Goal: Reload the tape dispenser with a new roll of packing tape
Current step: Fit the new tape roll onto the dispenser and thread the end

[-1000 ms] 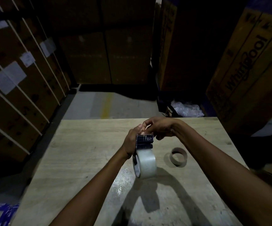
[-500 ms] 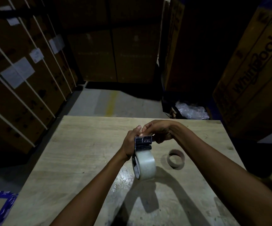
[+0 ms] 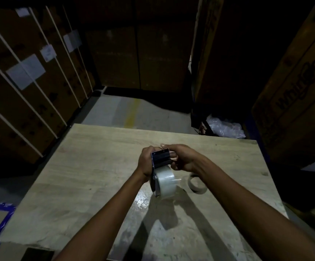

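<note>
Threading step: left hand (image 3: pixel 147 162) grips the tape dispenser (image 3: pixel 161 158), new roll (image 3: pixel 165 182) mounted below; right hand (image 3: pixel 183 159) pinches at its head. Next, probably, feeding tape past the cutter.

- One view only, worn on the head, wide-angle, so nothing shared with a second view.
- Looks forward and steeply down across a wooden table (image 3: pixel 100 166).
- Close to both forearms, which enter from the near edge and meet at mid-frame.
- Faces stacked cartons (image 3: pixel 30 87) at far left and a printed carton (image 3: pixel 294 102) at far right, floor (image 3: pixel 119 113) between.
</note>
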The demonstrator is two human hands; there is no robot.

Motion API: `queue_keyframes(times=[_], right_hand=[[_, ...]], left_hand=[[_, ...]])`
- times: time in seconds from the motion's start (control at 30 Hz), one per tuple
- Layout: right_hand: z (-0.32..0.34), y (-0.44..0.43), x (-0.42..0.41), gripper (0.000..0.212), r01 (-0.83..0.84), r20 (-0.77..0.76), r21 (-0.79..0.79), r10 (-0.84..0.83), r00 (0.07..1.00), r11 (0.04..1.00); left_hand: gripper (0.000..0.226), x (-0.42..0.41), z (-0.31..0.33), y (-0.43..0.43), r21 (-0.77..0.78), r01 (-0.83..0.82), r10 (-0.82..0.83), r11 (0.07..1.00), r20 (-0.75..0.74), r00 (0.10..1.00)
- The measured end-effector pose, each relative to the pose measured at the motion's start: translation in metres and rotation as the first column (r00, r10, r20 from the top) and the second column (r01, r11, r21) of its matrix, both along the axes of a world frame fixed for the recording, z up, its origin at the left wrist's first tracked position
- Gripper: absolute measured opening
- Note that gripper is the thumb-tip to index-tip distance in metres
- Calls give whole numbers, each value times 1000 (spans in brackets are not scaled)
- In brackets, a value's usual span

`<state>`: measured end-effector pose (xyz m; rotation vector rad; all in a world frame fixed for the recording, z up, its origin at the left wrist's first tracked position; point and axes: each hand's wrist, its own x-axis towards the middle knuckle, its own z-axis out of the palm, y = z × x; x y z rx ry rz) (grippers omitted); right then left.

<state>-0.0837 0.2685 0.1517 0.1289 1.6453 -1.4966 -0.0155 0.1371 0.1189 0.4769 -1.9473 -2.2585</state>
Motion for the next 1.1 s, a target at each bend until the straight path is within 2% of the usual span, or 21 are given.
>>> queue_keyframes(times=[0.17,0.23,0.3,0.37,0.47,0.6,0.73,0.77,0.83,0.9,0.93,1.03,1.1], right_hand=[[-55,34,32,37,176,25,87,-178,984,981],[-68,50,47,32,232,-9,44,-231,973,972],[-74,61,60,23,228,-124,-29,-229,965,973],[-77,66,71,18,162,-290,-95,-183,939,982],[-71,67,80,37,4,-483,-132,-68,873,991],[-57,65,78,60,-171,-639,25,147,755,985],[-51,65,82,78,-228,-718,137,255,648,964],[-52,66,84,84,-239,-755,173,285,591,955],[-57,68,91,91,-242,-841,300,376,390,923],[-64,67,95,88,-163,-882,416,440,168,895],[-67,65,97,83,-115,-888,442,452,88,890],[-68,55,96,60,-43,-906,421,417,-69,906],[-68,49,93,50,-38,-910,401,392,-136,915]], left_hand=[[40,8,-34,7,191,-158,119,969,203,972],[34,12,-48,7,232,-233,167,944,271,948],[31,13,-64,3,253,-298,212,921,317,924],[31,14,-61,4,286,-344,234,894,358,904],[24,11,-51,4,380,-347,209,858,359,910],[28,4,-47,2,409,-410,253,816,385,888],[33,2,-43,-3,428,-420,261,801,381,887],[34,1,-41,-5,433,-425,267,795,380,886],[36,-1,-39,-10,437,-452,288,778,392,874],[36,-3,-36,-14,433,-475,307,766,403,862],[35,-3,-36,-17,433,-479,306,763,411,859],[34,-4,-36,-20,424,-486,300,764,434,849],[35,-5,-36,-23,416,-491,300,766,445,844]])
